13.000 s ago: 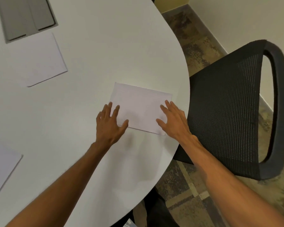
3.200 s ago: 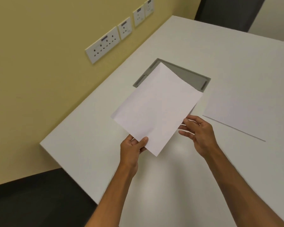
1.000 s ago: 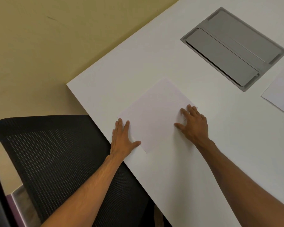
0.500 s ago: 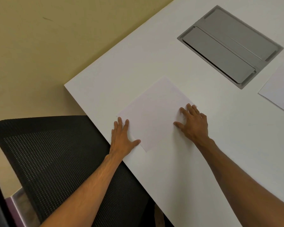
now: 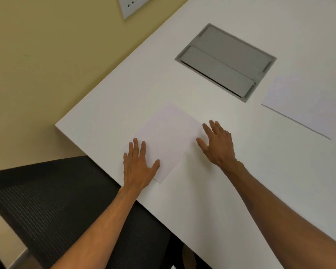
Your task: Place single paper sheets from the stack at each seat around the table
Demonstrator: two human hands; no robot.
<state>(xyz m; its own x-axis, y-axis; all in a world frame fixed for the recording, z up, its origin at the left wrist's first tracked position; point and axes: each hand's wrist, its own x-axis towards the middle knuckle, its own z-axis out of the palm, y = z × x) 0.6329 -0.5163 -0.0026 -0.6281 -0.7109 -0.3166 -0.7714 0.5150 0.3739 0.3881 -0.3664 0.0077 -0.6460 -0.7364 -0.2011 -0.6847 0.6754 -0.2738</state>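
- A smooth white rectangular table fills most of the view, with one corner pointing toward the left and its long edge running down to the lower right.
- A matte yellow-beige wall stands just behind the table's far edge; a white plastic socket plate is mounted on it near the top of the view, only partly in frame.
- A grey metal cable hatch with two flat lids is set flush into the tabletop, in the upper middle.
- A black mesh-backed office chair is at the near edge of the table, close to the corner, at the lower left.
- A single white paper sheet lies flat on the table near that corner, in front of the chair, turned at an angle to the table edge.
- The left hand lies palm-down with its fingers spread, covering the sheet's near-left corner; the heel of the hand reaches the table edge.
- The right hand is also flat and spread, gripping nothing, with thumb and fingertips on the sheet's right edge and the palm on bare table just beside it.
- A thin stack of white paper sheets lies flat at the right, just beyond the hatch and well apart from both hands.
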